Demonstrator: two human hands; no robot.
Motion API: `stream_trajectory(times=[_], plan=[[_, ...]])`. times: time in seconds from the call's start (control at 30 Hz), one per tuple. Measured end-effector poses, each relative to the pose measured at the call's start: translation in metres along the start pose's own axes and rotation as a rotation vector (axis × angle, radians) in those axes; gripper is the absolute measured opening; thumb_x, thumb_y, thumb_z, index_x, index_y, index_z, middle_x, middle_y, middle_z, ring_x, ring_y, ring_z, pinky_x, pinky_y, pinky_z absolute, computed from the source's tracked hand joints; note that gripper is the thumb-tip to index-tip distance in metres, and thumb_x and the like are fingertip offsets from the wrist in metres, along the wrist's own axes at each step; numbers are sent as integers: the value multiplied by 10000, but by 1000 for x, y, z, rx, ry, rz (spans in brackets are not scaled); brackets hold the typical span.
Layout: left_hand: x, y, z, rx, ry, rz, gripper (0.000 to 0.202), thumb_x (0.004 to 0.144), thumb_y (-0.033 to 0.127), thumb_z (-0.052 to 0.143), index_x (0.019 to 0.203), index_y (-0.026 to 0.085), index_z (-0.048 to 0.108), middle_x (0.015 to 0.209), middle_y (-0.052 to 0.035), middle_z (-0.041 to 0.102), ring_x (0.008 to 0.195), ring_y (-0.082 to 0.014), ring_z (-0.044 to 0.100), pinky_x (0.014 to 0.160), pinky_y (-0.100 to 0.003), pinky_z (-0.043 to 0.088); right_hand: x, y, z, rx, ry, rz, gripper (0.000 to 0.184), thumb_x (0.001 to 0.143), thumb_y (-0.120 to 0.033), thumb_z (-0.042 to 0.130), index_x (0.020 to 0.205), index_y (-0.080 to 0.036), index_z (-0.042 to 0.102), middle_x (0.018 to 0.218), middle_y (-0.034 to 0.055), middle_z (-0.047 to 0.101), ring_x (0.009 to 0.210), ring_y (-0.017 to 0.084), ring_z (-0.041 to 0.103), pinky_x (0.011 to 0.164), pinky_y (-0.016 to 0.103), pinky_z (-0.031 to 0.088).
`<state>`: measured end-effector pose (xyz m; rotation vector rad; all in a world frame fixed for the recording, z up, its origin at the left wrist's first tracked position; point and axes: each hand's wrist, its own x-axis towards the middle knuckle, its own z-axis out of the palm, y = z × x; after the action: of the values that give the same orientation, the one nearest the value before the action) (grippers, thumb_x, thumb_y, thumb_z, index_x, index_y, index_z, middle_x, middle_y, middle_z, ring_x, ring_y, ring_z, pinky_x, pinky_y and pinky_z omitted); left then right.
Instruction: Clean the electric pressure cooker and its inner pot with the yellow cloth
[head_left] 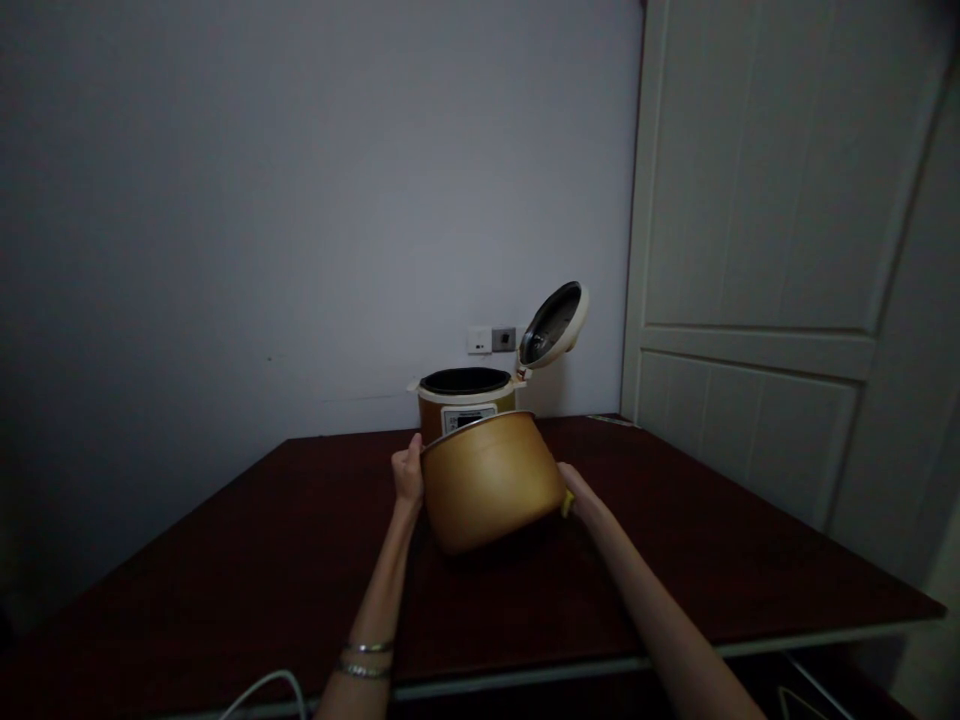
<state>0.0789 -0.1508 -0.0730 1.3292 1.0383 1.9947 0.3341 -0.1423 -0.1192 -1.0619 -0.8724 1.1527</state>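
Observation:
A gold inner pot [491,485] of a rice cooker is held tilted above the table, its rim facing away from me. My left hand [409,472] is closed on the pot's left rim, thumb up. At the pot's lower right side is my right hand [579,490], its fingers mostly hidden behind the pot. A small yellow piece [568,502], perhaps cloth or sponge, shows between that hand and the pot. Behind the pot stands the rice cooker [431,415] with a dark opening and a front panel. Its lid [559,325] is raised to the right.
The dark red table [300,520] reaches back to a pale wall with a socket [479,341] and a grey switch plate [503,340]. A white cable [274,680] curves at the front left edge. A panelled door [757,250] stands on the right.

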Motion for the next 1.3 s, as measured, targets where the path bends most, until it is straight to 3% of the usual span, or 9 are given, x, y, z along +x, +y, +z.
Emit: stream_trajectory(times=[0.1, 0.3, 0.47, 0.63, 0.77, 0.9, 1.13, 1.2, 1.3], plan=[[0, 0, 0, 5, -25, 5, 496, 669, 555, 526, 386, 210, 309, 396, 70, 253, 386, -51, 217, 401, -226, 158, 0, 3, -2, -9, 23, -48, 129, 550, -253, 604, 557, -129, 641, 553, 57, 655, 480, 173, 600, 446, 248, 452], [0, 3, -1, 2, -48, -1, 525, 656, 603, 529, 382, 204, 325, 396, 69, 258, 383, -51, 220, 409, -231, 156, -11, -17, -10, -72, 120, -285, 410, 601, -396, 655, 891, -112, 709, 891, 70, 718, 857, 244, 642, 728, 301, 486], [1, 4, -2, 5, -71, 10, 540, 661, 620, 531, 387, 200, 332, 398, 66, 265, 389, -52, 221, 411, -230, 157, -48, -27, -9, -296, 258, -550, 504, 747, -489, 568, 1043, -97, 677, 1070, 132, 675, 1013, 292, 608, 878, 389, 448], [-1, 4, -1, 18, -72, 32, 547, 677, 616, 527, 394, 207, 299, 397, 66, 254, 391, -54, 222, 405, -224, 170, -94, -44, 14, -458, 321, -812, 384, 845, -399, 505, 1069, -133, 668, 1066, 130, 677, 976, 262, 637, 868, 383, 480], [-3, 6, 3, 36, -46, 32, 550, 671, 614, 531, 388, 209, 290, 388, 63, 255, 383, -53, 218, 390, -224, 162, -132, -49, 45, -635, 212, -1128, 277, 874, -221, 475, 1073, -158, 658, 1081, 113, 667, 1019, 221, 614, 921, 375, 475], [-8, 9, 8, 31, -47, 3, 537, 662, 617, 534, 389, 194, 346, 392, 48, 313, 386, -61, 261, 385, -221, 211, -157, -44, 72, -932, 17, -1340, 341, 835, -72, 456, 1110, -164, 635, 1179, 108, 613, 1185, 238, 495, 995, 399, 431], [-17, 14, 16, 91, -27, 119, 516, 699, 535, 532, 395, 202, 281, 419, 46, 254, 428, -63, 220, 407, -233, 184, -135, -74, 84, -1157, -46, -1386, 407, 794, -162, 536, 1197, -124, 565, 1356, 174, 450, 1312, 305, 319, 1045, 497, 334], [-19, 16, 18, 131, -3, 145, 503, 714, 504, 521, 398, 203, 270, 429, 44, 238, 442, -68, 209, 418, -240, 172, -124, -87, 84, -1211, -85, -1372, 430, 787, -253, 572, 1195, -116, 559, 1267, 177, 525, 1246, 315, 393, 1052, 514, 296], [-23, 21, 19, 173, 40, 161, 485, 731, 450, 511, 397, 203, 261, 433, 41, 226, 452, -74, 210, 432, -248, 163, -112, -99, 85, -1306, -148, -1349, 385, 784, -358, 584, 1092, -128, 602, 1047, 146, 612, 1037, 288, 513, 966, 467, 372]])
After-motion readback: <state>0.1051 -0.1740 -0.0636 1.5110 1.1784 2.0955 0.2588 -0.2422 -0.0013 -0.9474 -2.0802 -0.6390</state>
